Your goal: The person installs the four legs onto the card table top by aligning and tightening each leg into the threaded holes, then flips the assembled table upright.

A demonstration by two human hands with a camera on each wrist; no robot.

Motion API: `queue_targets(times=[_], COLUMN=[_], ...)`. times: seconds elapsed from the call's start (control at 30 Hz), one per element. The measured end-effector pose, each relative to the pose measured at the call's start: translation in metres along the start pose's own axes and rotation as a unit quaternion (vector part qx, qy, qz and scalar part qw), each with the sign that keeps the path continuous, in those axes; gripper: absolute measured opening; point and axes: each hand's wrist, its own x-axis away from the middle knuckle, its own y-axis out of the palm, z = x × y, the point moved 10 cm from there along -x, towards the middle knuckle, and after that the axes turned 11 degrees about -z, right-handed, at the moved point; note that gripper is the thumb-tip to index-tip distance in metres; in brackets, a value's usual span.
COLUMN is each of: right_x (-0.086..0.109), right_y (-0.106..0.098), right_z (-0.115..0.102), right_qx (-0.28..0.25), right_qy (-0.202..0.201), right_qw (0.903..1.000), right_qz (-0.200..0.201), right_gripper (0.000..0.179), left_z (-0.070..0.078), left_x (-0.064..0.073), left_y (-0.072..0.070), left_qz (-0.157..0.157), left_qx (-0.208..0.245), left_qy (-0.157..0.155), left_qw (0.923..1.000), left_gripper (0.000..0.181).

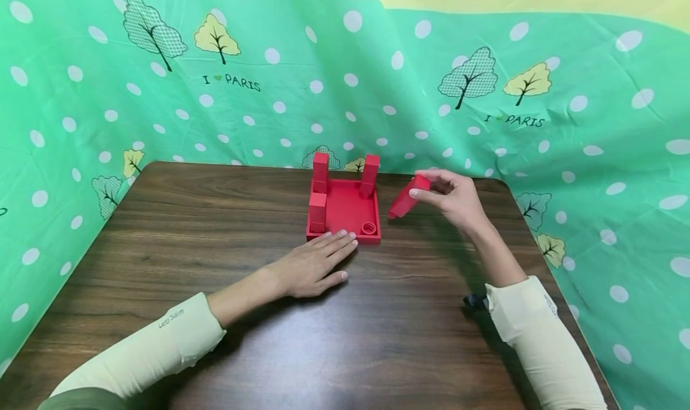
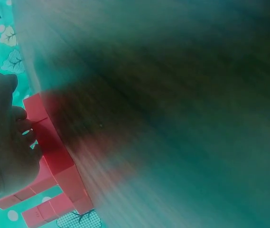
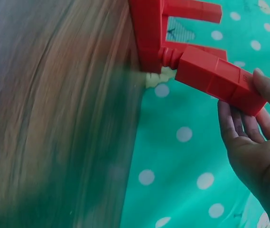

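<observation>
Red tray (image 1: 345,206), centre of the head frame on the bench (image 1: 215,212): left hand (image 1: 309,269) lies against its near wall, fingers extended, gripping nothing. Three upright posts (image 1: 317,213) occupy corners; a ring (image 1: 369,228) marks the fourth. Rightward, the right hand (image 1: 455,202) pinches a tilted loose post (image 1: 408,198). Judged step: fitting that post; next move calls for uprighting it over the ring. Only the right wrist view shows ridges (image 3: 171,58), possibly threads.

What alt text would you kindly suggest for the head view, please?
A person's right hand holds a tilted red post beside a red tray on a wood-grain table, while the left hand lies at the tray's near edge. Three red posts stand at corners; a ring shows at the near right corner.
</observation>
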Motion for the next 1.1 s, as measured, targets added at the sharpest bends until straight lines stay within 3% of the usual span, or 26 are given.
queue_targets(times=[0.6,0.9,1.1], right_x=[-0.009,-0.010,-0.012], right_y=[0.038,0.055,0.064], right_z=[-0.021,-0.016,-0.016], right_qx=[-0.008,-0.004,-0.015], right_qy=[-0.018,0.002,-0.017], right_qw=[0.9992,0.9973,0.9952], right_qz=[-0.034,-0.074,-0.095], right_gripper=[0.046,0.048,0.047], left_z=[-0.002,-0.001,-0.003], left_x=[0.000,-0.001,-0.002], left_y=[0.000,-0.002,-0.002], left_qz=[-0.009,-0.019,-0.024], left_qx=[0.008,0.018,0.022], left_qy=[-0.004,-0.011,-0.012], left_qw=[0.9999,0.9996,0.9994], left_gripper=[0.075,0.076,0.075])
